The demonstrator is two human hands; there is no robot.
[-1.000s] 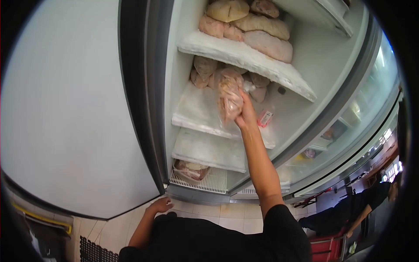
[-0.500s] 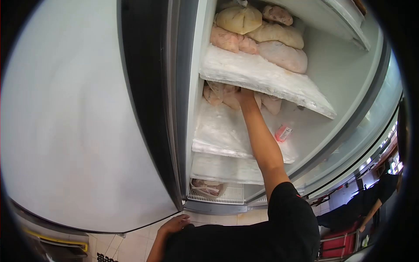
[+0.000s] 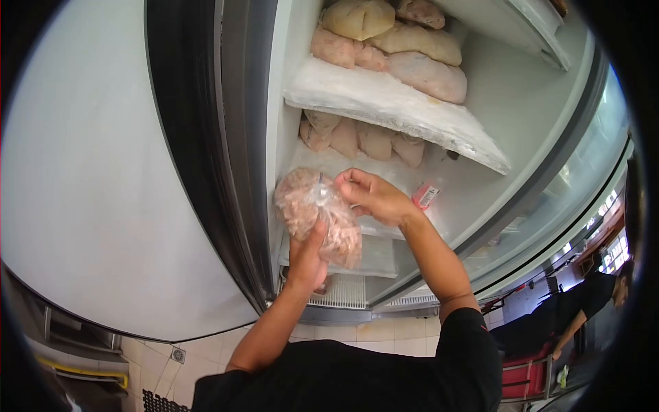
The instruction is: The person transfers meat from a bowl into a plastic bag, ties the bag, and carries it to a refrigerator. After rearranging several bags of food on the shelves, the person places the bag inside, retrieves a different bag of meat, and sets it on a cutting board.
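A clear plastic bag of frozen pinkish meat pieces [image 3: 298, 199], gathered and twisted at its middle, is held up in front of the freezer shelves. My left hand [image 3: 310, 259] grips it from below, with the thumb up against its front. My right hand [image 3: 374, 196] has its fingers curled in a pinch at the bag's upper right, by the gathered plastic; the exact contact is partly hidden. Behind my right hand, a small pink package with a white label [image 3: 425, 196] lies on the frosted middle shelf [image 3: 336, 161]. A row of bagged frozen meat [image 3: 374, 141] sits deeper on that shelf.
More bagged meat [image 3: 425, 75] is piled on the frosted upper shelf [image 3: 384, 93]. A closed freezer door [image 3: 110, 172] stands left, and the open glass door [image 3: 549, 192] curves along the right. Another person [image 3: 556, 316] is at lower right beside a red container [image 3: 525, 380].
My right hand has come out from the middle shelf. My left hand has risen from low beside my body, and the bag of frozen meat is now in front of me.
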